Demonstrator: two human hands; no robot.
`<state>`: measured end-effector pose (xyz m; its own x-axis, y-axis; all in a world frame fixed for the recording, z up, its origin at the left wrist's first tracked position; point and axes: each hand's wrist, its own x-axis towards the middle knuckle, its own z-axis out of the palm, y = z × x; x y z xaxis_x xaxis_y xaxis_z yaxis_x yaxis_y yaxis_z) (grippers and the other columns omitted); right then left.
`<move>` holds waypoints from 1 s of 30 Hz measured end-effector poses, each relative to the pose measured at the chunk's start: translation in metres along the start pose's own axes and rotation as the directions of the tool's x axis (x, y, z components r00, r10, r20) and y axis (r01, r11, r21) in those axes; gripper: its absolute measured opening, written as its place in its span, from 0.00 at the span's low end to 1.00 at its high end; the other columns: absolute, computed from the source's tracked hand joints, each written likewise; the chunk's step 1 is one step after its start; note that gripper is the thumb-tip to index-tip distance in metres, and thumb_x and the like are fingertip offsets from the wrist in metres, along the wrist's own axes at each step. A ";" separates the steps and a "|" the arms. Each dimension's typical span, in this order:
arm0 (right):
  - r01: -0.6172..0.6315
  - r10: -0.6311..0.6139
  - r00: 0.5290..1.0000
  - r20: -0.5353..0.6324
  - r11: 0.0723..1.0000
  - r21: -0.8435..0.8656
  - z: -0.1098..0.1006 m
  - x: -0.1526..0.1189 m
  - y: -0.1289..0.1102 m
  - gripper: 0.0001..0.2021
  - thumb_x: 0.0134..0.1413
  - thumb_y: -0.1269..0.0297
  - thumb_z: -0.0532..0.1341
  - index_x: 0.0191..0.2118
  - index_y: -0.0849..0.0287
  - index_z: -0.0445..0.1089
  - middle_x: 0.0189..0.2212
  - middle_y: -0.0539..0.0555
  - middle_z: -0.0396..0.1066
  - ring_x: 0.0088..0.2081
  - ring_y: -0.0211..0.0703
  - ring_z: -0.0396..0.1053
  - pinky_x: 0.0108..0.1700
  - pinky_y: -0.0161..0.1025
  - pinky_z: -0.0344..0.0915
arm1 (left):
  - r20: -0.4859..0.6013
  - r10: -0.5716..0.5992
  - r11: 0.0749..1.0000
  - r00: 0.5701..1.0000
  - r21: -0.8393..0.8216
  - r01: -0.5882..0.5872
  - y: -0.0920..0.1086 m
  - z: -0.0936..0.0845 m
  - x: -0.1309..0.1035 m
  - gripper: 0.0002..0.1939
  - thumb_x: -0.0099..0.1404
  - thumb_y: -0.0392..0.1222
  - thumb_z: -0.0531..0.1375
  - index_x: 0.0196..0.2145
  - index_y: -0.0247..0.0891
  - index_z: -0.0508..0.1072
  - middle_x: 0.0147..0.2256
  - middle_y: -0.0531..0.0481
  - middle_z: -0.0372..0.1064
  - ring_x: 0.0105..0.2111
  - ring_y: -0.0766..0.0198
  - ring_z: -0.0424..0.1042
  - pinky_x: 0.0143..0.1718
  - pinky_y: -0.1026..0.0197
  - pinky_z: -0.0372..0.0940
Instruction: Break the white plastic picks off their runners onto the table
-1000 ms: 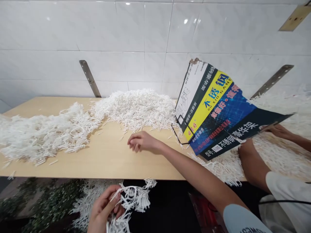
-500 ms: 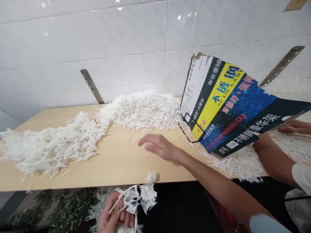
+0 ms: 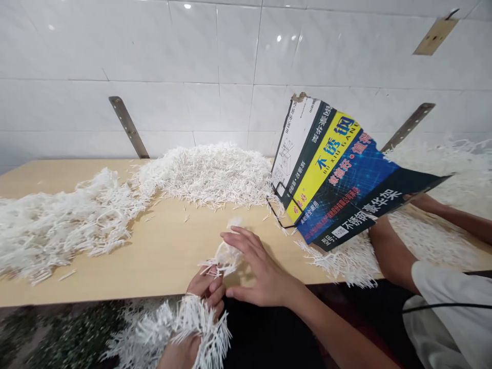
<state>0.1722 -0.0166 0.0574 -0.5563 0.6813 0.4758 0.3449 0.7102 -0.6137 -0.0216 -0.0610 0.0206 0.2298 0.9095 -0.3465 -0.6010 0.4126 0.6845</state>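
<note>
My left hand (image 3: 209, 292) is at the front edge of the table, its fingers closed on a bunch of white fringed strands (image 3: 226, 258). More white fringe (image 3: 202, 325) drapes over that wrist and hangs below the tabletop. Close on the right, my right hand (image 3: 255, 271) has its fingers spread and curved around the far side of the bunch. Whether its fingertips touch the strands I cannot tell. Beyond both hands, a heap of short white strips (image 3: 209, 174) lies against the wall, and a looser heap of white strands (image 3: 73, 215) is at the left.
A printed cardboard panel (image 3: 330, 179) leans on a black wire stand (image 3: 282, 210) at the right. Behind it a co-worker's arms (image 3: 392, 246) reach over more white strips (image 3: 426, 236). Metal brackets (image 3: 128, 127) are against the tiled wall. Dark green foliage (image 3: 73, 333) shows below the table.
My left hand has risen to the table edge with the white bunch. My right hand has come down toward it, fingers spread. The view has shifted slightly right.
</note>
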 end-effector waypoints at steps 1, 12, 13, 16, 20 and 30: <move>-0.016 0.016 1.000 0.009 1.000 -0.017 -0.001 0.001 0.001 0.37 0.57 0.48 0.69 0.68 0.56 0.63 0.60 0.64 0.69 0.65 0.58 0.62 0.66 0.55 0.58 | 0.007 -0.031 1.000 0.999 0.002 0.031 0.002 0.004 0.000 0.19 0.61 0.52 0.70 0.35 0.38 0.67 0.23 0.60 0.57 0.14 0.79 0.48 0.13 0.72 0.49; -0.766 0.857 0.509 0.079 0.410 0.495 0.016 -0.090 -0.016 0.20 0.56 0.40 0.64 0.35 0.54 0.73 0.19 0.45 0.55 0.15 0.35 0.52 0.13 0.34 0.49 | -0.285 0.020 0.995 0.958 0.098 0.009 -0.003 -0.020 -0.031 0.21 0.49 0.38 0.68 0.44 0.35 0.81 0.46 0.39 0.79 0.38 0.50 0.78 0.32 0.57 0.73; -0.773 0.879 0.464 0.110 0.341 0.536 0.022 -0.098 -0.020 0.21 0.54 0.38 0.64 0.35 0.54 0.72 0.19 0.44 0.53 0.14 0.34 0.49 0.13 0.33 0.47 | -0.267 0.015 0.997 0.963 0.071 0.004 -0.006 -0.023 -0.031 0.20 0.48 0.37 0.67 0.42 0.34 0.82 0.45 0.39 0.80 0.41 0.47 0.78 0.36 0.55 0.73; -0.772 0.901 0.404 0.156 0.245 0.586 0.037 -0.113 -0.028 0.23 0.51 0.37 0.66 0.34 0.54 0.71 0.18 0.43 0.50 0.14 0.33 0.49 0.13 0.32 0.47 | -0.086 -0.003 0.998 0.996 0.058 0.008 -0.011 -0.025 -0.027 0.24 0.46 0.38 0.66 0.44 0.35 0.83 0.48 0.38 0.79 0.47 0.41 0.77 0.40 0.51 0.73; -0.771 0.892 0.410 0.191 0.227 0.594 0.048 -0.114 -0.026 0.22 0.51 0.39 0.66 0.35 0.55 0.70 0.19 0.43 0.52 0.16 0.33 0.51 0.13 0.31 0.50 | 0.076 0.029 0.966 0.997 0.255 -0.048 -0.002 -0.015 -0.015 0.30 0.52 0.48 0.70 0.53 0.37 0.80 0.53 0.38 0.76 0.55 0.41 0.72 0.54 0.48 0.68; -0.567 0.609 0.791 -0.052 0.763 0.309 0.014 -0.085 -0.032 0.16 0.67 0.48 0.58 0.40 0.53 0.77 0.36 0.58 0.75 0.41 0.53 0.73 0.47 0.47 0.72 | 0.336 0.155 0.498 0.929 0.785 -0.367 0.047 0.033 0.010 0.14 0.68 0.51 0.63 0.31 0.40 0.81 0.44 0.42 0.75 0.45 0.51 0.71 0.49 0.57 0.65</move>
<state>0.1977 -0.0992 0.0277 -0.1909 0.9810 0.0357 0.3449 0.1011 -0.9332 -0.0224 -0.0314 0.0701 0.3781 0.9258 -0.0002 0.2174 -0.0886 0.9721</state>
